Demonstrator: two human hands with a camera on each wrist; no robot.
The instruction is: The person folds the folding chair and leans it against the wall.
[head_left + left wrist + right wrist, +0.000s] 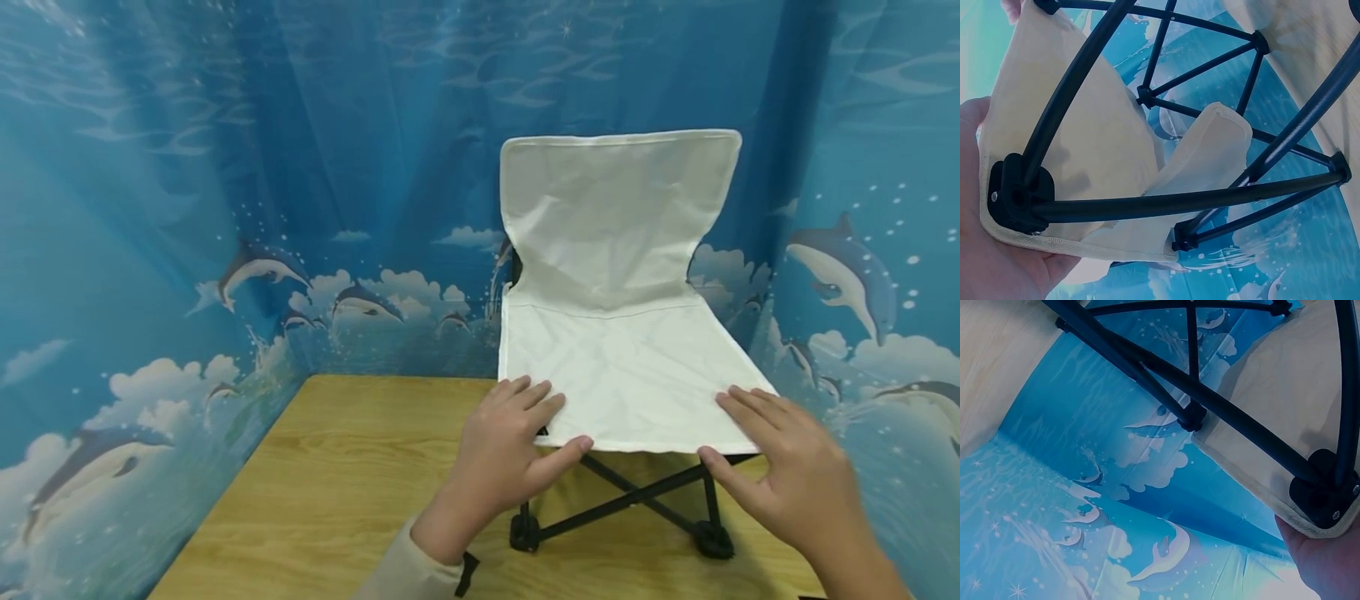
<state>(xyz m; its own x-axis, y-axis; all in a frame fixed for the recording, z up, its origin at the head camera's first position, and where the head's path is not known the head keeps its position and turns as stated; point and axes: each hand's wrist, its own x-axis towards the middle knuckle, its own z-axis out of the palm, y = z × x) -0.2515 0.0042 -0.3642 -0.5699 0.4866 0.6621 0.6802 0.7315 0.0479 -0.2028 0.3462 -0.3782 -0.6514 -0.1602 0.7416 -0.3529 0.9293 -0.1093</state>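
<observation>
A white folding chair (615, 367) with a black crossed frame (633, 497) stands unfolded on the wooden table. My left hand (517, 442) rests on the seat's front left corner, fingers spread over the fabric and thumb along the front edge. On the front right corner lies my right hand (787, 467), its fingers extended on top. From below, the left wrist view shows a black corner joint (1019, 194) beside the left palm. Another corner joint (1325, 490) sits by the right hand (1310, 556) in the right wrist view; most of that hand's fingers are hidden there.
The wooden table (337, 467) extends to the left of the chair. Blue curtains (375, 167) printed with dolphins and clouds hang behind and at both sides. A small black strap-like piece (467, 575) shows near the left sleeve.
</observation>
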